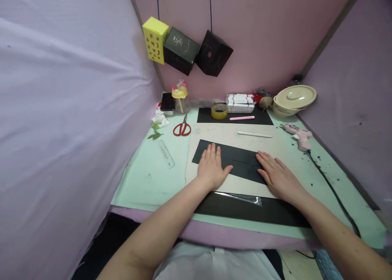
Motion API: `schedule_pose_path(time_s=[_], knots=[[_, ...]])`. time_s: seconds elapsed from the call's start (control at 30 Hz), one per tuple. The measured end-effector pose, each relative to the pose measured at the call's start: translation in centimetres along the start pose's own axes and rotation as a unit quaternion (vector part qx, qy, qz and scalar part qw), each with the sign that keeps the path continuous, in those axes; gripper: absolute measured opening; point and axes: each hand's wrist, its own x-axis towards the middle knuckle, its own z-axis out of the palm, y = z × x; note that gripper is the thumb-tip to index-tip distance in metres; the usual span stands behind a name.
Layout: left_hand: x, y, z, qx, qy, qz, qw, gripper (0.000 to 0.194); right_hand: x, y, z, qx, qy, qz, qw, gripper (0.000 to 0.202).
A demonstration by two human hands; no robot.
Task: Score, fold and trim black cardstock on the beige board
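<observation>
A dark rectangular sheet of paper or card (240,161) lies slightly slanted on a pale board (226,131). My left hand (212,168) rests flat on its left part, fingers stretched out and thumb apart. On its right end lies my right hand (278,176), also flat with the fingers extended. A faint line runs along the middle of the dark sheet between my hands. Above the sheet is a white pen-like stick (255,134). Closer to me, a larger black sheet (251,210) with a clear plastic strip (239,197) sticks out from under the board.
Red-handled scissors (182,129), a clear ruler (167,154) and green leaves (155,131) lie left. Behind are a tape roll (219,111), a pink cutter-like tool (241,118) and markers (240,103). A corded glue gun (298,136) and bowl (288,108) stand right. Boxes (180,50) hang above.
</observation>
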Motion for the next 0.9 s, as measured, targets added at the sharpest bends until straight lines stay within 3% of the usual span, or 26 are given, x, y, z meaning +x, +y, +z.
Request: schedule_pose_path(time_s=[0.2, 0.33, 0.43, 0.5, 0.6, 0.67, 0.77, 0.9], knots=[[-0.6, -4.9, -0.7, 0.03, 0.008, -0.062, 0.998, 0.085, 0.2, -0.2, -0.3, 0.007, -0.008, 0.005, 1.0, 0.053], [-0.7, -5.3, -1.7, 0.052, 0.006, -0.074, 0.996, 0.078, 0.3, -0.4, -0.7, 0.013, -0.01, 0.009, 1.0, 0.052], [-0.8, -1.9, -2.3, 0.077, 0.071, -0.065, 0.992, 0.069, 0.3, -0.6, -0.8, 0.02, -0.009, 0.011, 1.0, 0.051], [-1.3, 1.9, -2.0, 0.067, 0.101, -0.002, 0.993, 0.069, 0.3, -0.6, -0.7, 0.029, -0.005, 0.016, 0.999, 0.051], [-2.6, 7.6, -0.4, 0.001, 0.035, 0.147, 0.988, 0.081, 0.5, -0.3, -0.5, 0.062, -0.002, 0.019, 0.998, 0.05], [-3.4, 9.9, 0.9, -0.02, -0.01, 0.159, 0.987, 0.097, 0.6, 0.0, -0.6, 0.112, -0.002, 0.021, 0.993, 0.05], [-3.9, 10.8, 2.0, -0.031, -0.017, 0.152, 0.988, 0.109, 0.1, 0.5, -1.7, 0.222, 0.044, 0.043, 0.973, 0.048], [-3.9, 10.0, 1.9, -0.051, -0.017, 0.171, 0.984, 0.099, -2.6, 0.1, -3.8, 0.253, 0.136, 0.026, 0.957, 0.038]])
